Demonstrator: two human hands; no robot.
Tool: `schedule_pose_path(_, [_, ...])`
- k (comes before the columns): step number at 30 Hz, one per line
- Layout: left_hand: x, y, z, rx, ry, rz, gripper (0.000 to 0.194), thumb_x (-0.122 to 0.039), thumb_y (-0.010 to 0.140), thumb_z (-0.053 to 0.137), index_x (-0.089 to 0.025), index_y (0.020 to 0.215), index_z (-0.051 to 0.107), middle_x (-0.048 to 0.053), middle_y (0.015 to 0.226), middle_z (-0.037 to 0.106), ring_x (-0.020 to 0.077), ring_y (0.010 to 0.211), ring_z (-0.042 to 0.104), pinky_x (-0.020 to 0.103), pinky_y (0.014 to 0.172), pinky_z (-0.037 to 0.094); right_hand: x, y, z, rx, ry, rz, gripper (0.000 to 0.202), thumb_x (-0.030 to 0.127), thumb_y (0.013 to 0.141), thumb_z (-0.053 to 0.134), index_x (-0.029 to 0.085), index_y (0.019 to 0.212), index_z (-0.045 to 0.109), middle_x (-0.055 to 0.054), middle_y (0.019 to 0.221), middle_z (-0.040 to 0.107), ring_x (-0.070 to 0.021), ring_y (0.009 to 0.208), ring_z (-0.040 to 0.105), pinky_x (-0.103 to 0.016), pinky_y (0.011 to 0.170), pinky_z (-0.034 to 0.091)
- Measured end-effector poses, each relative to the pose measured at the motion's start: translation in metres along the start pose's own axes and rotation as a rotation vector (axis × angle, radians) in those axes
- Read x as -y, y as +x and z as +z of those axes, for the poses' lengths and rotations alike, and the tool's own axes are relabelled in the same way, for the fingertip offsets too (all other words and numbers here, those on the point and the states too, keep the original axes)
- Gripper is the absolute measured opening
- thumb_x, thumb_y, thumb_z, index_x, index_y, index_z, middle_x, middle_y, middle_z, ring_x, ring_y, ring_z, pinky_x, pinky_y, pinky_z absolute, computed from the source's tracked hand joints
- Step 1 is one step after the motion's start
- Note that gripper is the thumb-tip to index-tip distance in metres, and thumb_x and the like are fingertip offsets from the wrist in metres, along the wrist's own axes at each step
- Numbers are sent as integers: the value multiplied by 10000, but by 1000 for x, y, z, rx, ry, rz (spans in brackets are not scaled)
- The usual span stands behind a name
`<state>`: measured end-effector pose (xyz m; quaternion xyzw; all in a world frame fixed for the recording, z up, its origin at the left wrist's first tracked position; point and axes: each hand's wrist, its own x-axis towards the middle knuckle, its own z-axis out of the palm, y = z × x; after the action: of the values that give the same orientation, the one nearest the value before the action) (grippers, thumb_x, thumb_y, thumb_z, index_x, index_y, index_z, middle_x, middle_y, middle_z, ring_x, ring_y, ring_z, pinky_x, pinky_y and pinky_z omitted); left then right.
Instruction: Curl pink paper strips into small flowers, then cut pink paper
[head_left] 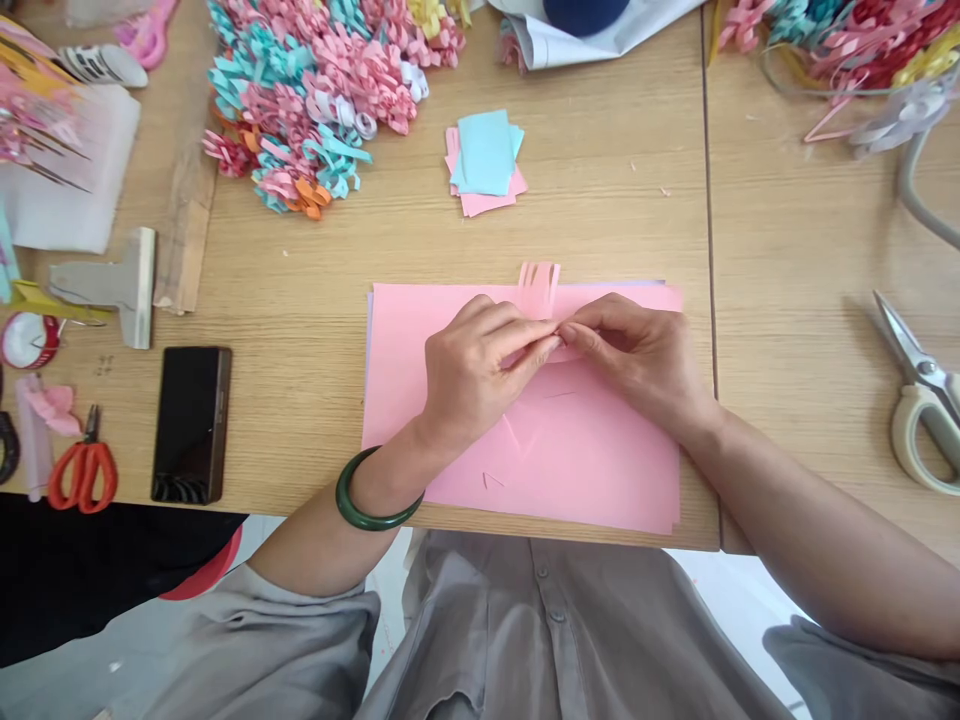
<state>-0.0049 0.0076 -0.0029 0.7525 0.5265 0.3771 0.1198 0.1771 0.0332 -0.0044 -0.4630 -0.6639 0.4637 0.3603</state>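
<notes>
Pinching fringed pink paper strip [537,287] with left hand [471,368] and right hand [637,348], angled inward fingertip-to-fingertip, over smooth rectangular pink paper sheet [600,465].

Black phone [191,425] on wooden table [787,230], red-handled scissors [81,476] nearby, metal clip [138,290] beside wooden strip [186,225]

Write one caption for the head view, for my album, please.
Left hand and right hand pinch a fringed pink paper over a pink sheet on a wooden table.
</notes>
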Motion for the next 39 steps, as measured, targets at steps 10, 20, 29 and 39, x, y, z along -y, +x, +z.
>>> schedule_pose_path(10, [-3, 3, -2, -16, -195, -125, 88, -221, 875, 690, -216, 846, 772, -4, 687, 675, 105, 635, 529, 248, 587, 437, 0, 0, 2, -35, 71, 17, 227, 437, 869, 689, 215, 841, 726, -33, 859, 716, -174, 811, 645, -338, 764, 533])
schedule_pose_path(20, [-3, 3, -3, -20, -226, -199, 99, -236, 875, 684, -238, 851, 780, 4, 755, 729, 116, 668, 582, 263, 604, 470, 2, 0, 1, -44, 29, -118, 96, 322, 895, 667, 273, 855, 740, -28, 899, 739, -209, 881, 654, -426, 837, 530])
schedule_pose_path(29, [-4, 4, -4, -20, -263, -218, 97, -211, 874, 681, -229, 849, 773, 3, 757, 720, 112, 660, 562, 264, 612, 470, 4, 1, 0, -40, 33, -113, 106, 344, 901, 662, 259, 900, 726, -30, 909, 729, -197, 873, 641, -392, 818, 518])
schedule_pose_path(39, [-5, 3, -3, 8, -357, -294, 84, -241, 868, 706, -259, 907, 777, 6, 821, 723, 129, 742, 598, 278, 673, 497, -3, 2, 7, -48, -167, -223, 140, 370, 871, 694, 235, 855, 659, -40, 874, 683, -199, 850, 594, -366, 797, 466])
